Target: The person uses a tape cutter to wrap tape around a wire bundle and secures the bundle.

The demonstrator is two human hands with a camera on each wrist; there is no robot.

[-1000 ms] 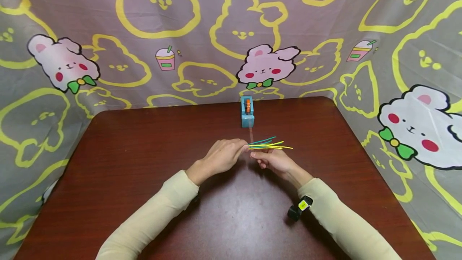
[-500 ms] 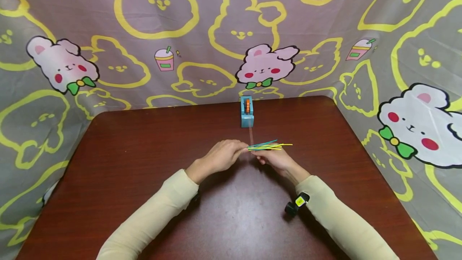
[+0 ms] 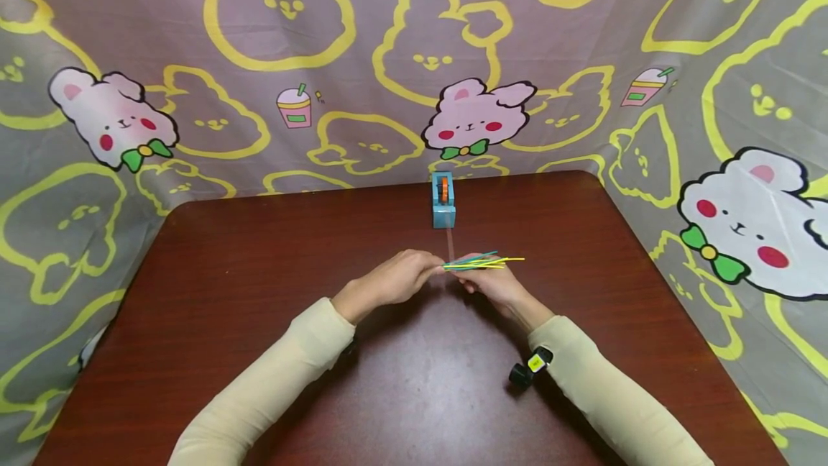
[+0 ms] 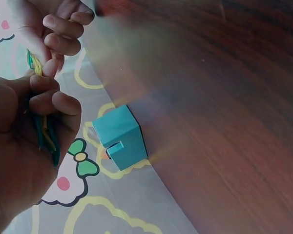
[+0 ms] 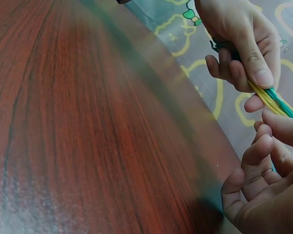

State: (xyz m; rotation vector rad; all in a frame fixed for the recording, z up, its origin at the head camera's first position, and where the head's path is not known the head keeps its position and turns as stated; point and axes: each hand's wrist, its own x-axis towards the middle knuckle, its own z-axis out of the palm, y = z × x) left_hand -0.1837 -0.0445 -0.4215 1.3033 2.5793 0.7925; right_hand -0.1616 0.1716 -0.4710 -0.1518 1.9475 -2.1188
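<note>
1. The bundle of thin yellow and green strands [image 3: 481, 262] is partly hidden by the left hand [image 3: 397, 277], whose thumb and fingers pinch it; its free ends spread over the right hand [image 3: 498, 284]
2. The right hand's thumb and forefinger sit close together beside the bundle; whether they grip anything cannot be told
3. The clear tape strip [image 3: 451, 241] runs down between the hands, its near end hard to make out
4. There are two hands, one bundle, one strip and one light-blue box-shaped tape dispenser [image 3: 443, 218] with one orange core [image 3: 444, 189]; the strands overlap too much to count
5. The dispenser stands near the far edge of the reddish-brown wood-grained table [image 3: 259, 250]; both hands are well in from its side edges, and its near edge is cut off
</note>
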